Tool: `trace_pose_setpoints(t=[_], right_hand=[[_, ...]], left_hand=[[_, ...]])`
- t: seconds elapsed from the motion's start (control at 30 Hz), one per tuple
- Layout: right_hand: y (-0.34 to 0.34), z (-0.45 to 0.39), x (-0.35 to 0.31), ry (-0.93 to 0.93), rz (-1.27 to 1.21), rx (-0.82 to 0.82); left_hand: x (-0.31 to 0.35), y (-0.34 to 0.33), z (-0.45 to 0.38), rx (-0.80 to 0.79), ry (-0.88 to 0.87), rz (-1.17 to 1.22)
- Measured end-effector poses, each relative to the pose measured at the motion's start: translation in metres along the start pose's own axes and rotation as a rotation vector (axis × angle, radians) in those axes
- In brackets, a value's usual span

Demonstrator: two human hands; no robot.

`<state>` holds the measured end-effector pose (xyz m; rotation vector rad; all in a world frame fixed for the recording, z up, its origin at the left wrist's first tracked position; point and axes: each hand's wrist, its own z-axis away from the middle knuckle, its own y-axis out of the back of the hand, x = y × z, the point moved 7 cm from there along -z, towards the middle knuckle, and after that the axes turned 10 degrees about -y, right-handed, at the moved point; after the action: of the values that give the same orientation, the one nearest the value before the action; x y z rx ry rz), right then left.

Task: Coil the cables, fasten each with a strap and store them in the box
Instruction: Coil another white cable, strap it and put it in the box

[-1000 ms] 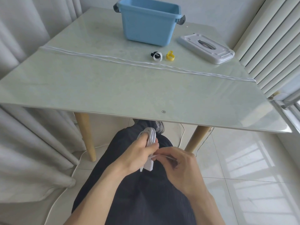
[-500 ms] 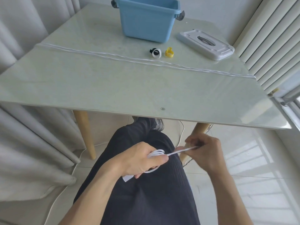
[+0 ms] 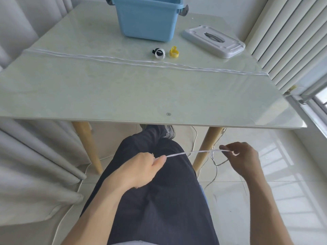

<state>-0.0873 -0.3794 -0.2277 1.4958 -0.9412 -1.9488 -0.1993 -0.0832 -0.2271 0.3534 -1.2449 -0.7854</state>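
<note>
A lap in dark trousers (image 3: 159,200) is seen nearest, below the front edge of the desk (image 3: 123,96). Just above it, a thin white cable (image 3: 192,152) is stretched taut between the two hands. The left hand (image 3: 141,169) is clenched around one end of the stretch, with the cable emerging between thumb and forefinger; whether a coil is enclosed in the fist cannot be told. The right hand (image 3: 243,159) is held further out over the tiled floor (image 3: 292,174), and the cable is pinched between its fingertips. From that pinch, loose cable is seen hanging down in loops beside a wooden desk leg (image 3: 205,147).

On the desk, further away, a second long white cable (image 3: 141,61) is laid nearly straight from the left edge to the right edge. Just behind it, near the middle, two rolled straps are placed side by side: a black-and-white strap (image 3: 159,53) and a yellow strap (image 3: 173,52). Behind these, a blue box (image 3: 148,20) is set open at the far side, and its white lid (image 3: 214,41) is laid flat to the right, apart from the box. Grey curtains (image 3: 26,156) are hung at the left, and a window (image 3: 318,96) is seen at the right.
</note>
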Motion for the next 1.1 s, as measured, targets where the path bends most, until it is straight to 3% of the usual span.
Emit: trace_pose_setpoints(t=[0.13, 0.27, 0.4, 0.47, 0.63, 0.87, 0.97, 1.1], right_hand=[[-0.013, -0.004, 0.023, -0.134, 0.123, -0.211], [-0.033, 0.021, -0.001, 0.03, 0.169, -0.388], [-0.063, 0.067, -0.05, 0.206, -0.166, -0.675], [-0.07, 0.084, -0.073, 0.23, -0.351, -0.74], [-0.069, 0.091, -0.09, 0.268, -0.54, -0.64], [-0.07, 0.082, -0.07, 0.176, -0.488, -0.502], [-0.071, 0.082, -0.068, 0.153, -0.413, -0.387], [-0.061, 0.072, -0.06, 0.03, -0.514, -0.177]], left_hand=[[0.006, -0.004, -0.001, 0.014, -0.002, 0.182], [0.016, -0.01, -0.004, -0.043, -0.057, 0.431], [0.028, -0.014, -0.002, -0.083, -0.092, 0.57], [0.028, -0.016, -0.002, -0.073, -0.101, 0.629], [0.018, -0.007, -0.003, 0.098, -0.083, 0.933], [-0.02, -0.006, -0.009, 0.479, 0.179, 1.466], [-0.028, -0.013, -0.007, 0.476, 0.268, 1.493], [-0.026, -0.013, -0.007, 0.312, 0.259, 1.29]])
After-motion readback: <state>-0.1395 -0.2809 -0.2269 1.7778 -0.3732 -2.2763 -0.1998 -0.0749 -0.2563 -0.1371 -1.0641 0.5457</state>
